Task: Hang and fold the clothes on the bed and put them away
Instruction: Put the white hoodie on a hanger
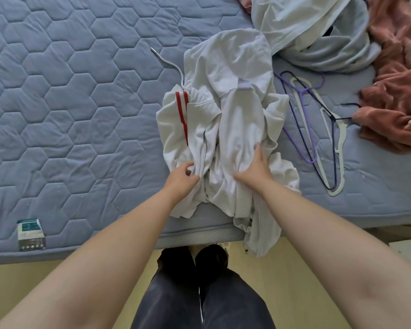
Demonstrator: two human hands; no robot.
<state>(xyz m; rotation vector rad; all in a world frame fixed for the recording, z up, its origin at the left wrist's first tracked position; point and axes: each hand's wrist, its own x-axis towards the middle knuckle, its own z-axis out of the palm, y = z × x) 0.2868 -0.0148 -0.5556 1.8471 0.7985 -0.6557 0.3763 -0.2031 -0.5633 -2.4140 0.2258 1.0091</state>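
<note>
A white hoodie (237, 119) with two red stripes on one sleeve lies crumpled near the front edge of the blue quilted bed (76, 110). Part of it hangs over the edge toward the floor. Its drawstring trails to the upper left. My left hand (181, 178) pinches a fold of the hoodie's fabric at its lower left. My right hand (254, 169) lies flat on the hoodie's lower middle, fingers spread, pressing the cloth down.
Several hangers (318, 129), purple, dark and white, lie right of the hoodie. A pale blue-white garment (318, 34) is heaped at the top right, with pink fuzzy clothing (399, 91) at the far right. A small printed box (31, 233) sits at the bed's front left.
</note>
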